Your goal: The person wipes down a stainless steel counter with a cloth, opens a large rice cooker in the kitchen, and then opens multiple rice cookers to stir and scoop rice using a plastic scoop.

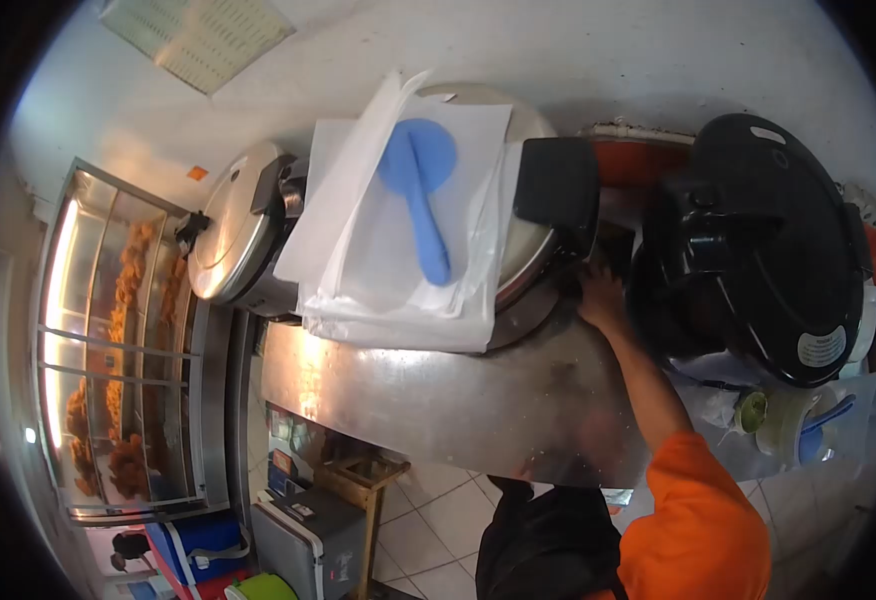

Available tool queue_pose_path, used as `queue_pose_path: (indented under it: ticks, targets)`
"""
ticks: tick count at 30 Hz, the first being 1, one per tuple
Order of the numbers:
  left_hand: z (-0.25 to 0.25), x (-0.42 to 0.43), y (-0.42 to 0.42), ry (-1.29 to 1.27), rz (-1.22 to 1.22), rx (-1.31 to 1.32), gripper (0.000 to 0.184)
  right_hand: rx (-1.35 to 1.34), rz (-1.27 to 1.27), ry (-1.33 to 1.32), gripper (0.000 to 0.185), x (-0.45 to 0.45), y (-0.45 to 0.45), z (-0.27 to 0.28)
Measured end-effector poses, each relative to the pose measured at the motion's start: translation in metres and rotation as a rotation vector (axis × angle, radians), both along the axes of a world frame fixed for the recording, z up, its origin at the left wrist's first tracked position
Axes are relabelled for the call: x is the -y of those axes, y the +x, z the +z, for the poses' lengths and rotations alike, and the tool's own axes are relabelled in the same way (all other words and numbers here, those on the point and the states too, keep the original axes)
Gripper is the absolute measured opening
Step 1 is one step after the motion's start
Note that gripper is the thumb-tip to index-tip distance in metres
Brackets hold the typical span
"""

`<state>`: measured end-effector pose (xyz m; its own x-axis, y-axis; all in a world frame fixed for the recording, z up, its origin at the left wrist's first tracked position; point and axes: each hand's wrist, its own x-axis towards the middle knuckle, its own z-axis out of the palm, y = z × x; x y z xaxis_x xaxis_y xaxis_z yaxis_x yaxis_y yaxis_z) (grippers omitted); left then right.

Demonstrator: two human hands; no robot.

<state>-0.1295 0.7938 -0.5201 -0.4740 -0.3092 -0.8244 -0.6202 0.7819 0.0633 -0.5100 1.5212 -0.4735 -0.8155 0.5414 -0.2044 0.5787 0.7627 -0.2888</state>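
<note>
My right hand [601, 296] reaches into the dark gap between two rice cookers. Its fingers look stretched and apart, with the tips partly lost in shadow; nothing shows in them. Just left of the hand is the middle rice cooker [548, 245], with a black latch on its lid. White paper sheets [358, 270] lie over that lid, and a blue rice paddle [424, 215] rests on top of them. To the right of the hand stands a black rice cooker [773, 250], its lid down. My left hand is out of view.
A steel counter [458, 410] carries the cookers. Another rice cooker [233, 225] stands at left, beside a lit display case [123, 350] of fried food. At right, a clear container [813, 430] holds a blue-handled utensil. A grey cooler box [313, 540] sits below.
</note>
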Motion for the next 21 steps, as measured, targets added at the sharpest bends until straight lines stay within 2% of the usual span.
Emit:
queue_pose_path:
  ticks: [2,4,6,8,10,11,12,14,18,19,21]
  targets:
    - [-0.002,0.005,0.001,0.028,0.028,0.032,0.04,0.088,0.041,0.01,0.076,0.014,0.013,0.007]
    - [-0.003,0.015,0.003,0.058,0.029,0.038,0.04,-0.199,0.002,0.136,0.072,0.011,0.026,0.001]
    - [-0.005,0.032,-0.003,0.092,0.002,0.004,0.04,-0.23,0.026,0.155,0.068,0.002,0.02,-0.021]
    - [-0.01,0.068,-0.018,0.169,-0.097,-0.14,0.04,-0.262,0.046,0.166,0.063,0.015,0.034,-0.031]
    - [-0.034,0.123,-0.049,0.263,-0.243,-0.384,0.04,-0.239,0.058,0.077,0.051,0.046,0.05,-0.028]
    - [-0.048,0.129,-0.083,0.319,-0.13,-0.553,0.043,-0.34,0.03,0.088,0.045,0.074,0.063,-0.031]
    - [0.048,0.045,-0.129,0.511,0.283,-0.52,0.056,-0.434,0.008,0.101,0.041,0.109,0.079,-0.039]
    - [0.076,0.012,-0.18,0.498,0.36,-0.498,0.028,-0.489,0.053,-0.018,0.036,0.181,0.097,-0.043]
    - [0.052,0.005,-0.233,0.662,-0.007,-0.425,0.034,-0.637,0.207,-0.197,0.033,0.339,0.104,-0.039]
    - [0.032,0.007,-0.242,0.678,-0.016,-0.425,0.034,-0.641,0.279,-0.206,0.033,0.379,0.098,-0.047]
    - [-0.005,0.016,-0.255,0.632,-0.37,-0.431,0.034,-0.616,0.38,-0.417,0.034,0.452,0.083,-0.049]
